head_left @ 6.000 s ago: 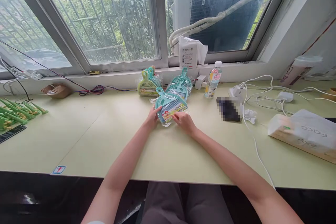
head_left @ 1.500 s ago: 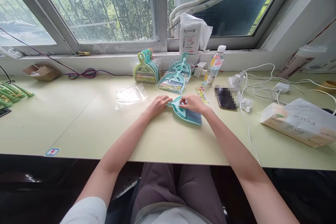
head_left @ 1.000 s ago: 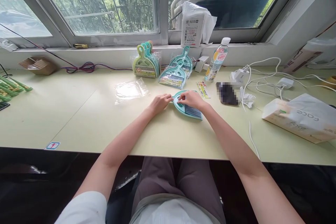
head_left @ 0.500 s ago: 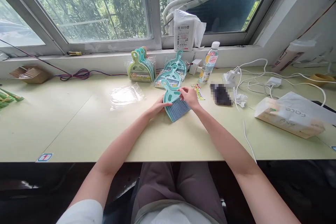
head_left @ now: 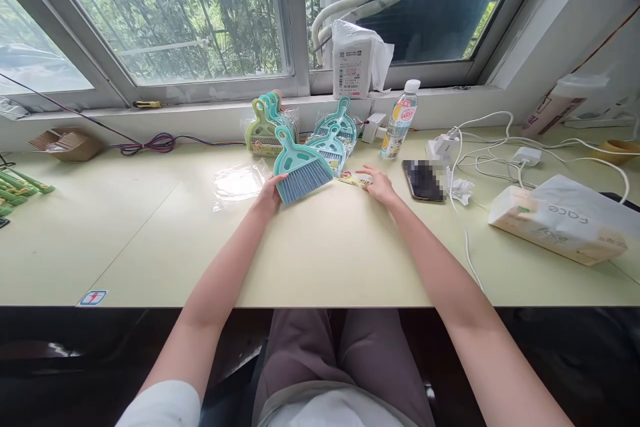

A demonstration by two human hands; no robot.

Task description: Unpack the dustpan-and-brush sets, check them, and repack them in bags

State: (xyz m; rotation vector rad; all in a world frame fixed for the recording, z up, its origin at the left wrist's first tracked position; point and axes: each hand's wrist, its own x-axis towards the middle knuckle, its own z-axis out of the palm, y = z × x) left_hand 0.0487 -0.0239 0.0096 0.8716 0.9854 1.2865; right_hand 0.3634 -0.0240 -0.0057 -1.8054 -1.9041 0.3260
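Observation:
My left hand [head_left: 270, 195] is closed on the lower left edge of a teal dustpan with its small brush [head_left: 304, 177]. The brush's grey-blue bristles face me and the handles tilt up to the left. To the right, my right hand [head_left: 381, 185] has its fingers round the near end of a yellow printed card [head_left: 356, 179], low over the table. Behind the held set lie teal dustpan sets in clear wrapping [head_left: 330, 145]. More wrapped sets, a green one [head_left: 265, 130] in front, stand against the wall. Flat clear plastic bags [head_left: 239, 185] lie left of my left hand.
A water bottle [head_left: 400, 121], a phone [head_left: 424, 180] and a crumpled tissue [head_left: 461, 188] are right of my right hand. White cables [head_left: 467, 253] trail to the table's front edge near a tissue pack [head_left: 555, 223]. A small cardboard box [head_left: 67, 143] sits far left.
My left hand has carried the dustpan and brush left and turned them. My right hand has let go of the set, moved right and taken the card, which now lies turned and further left.

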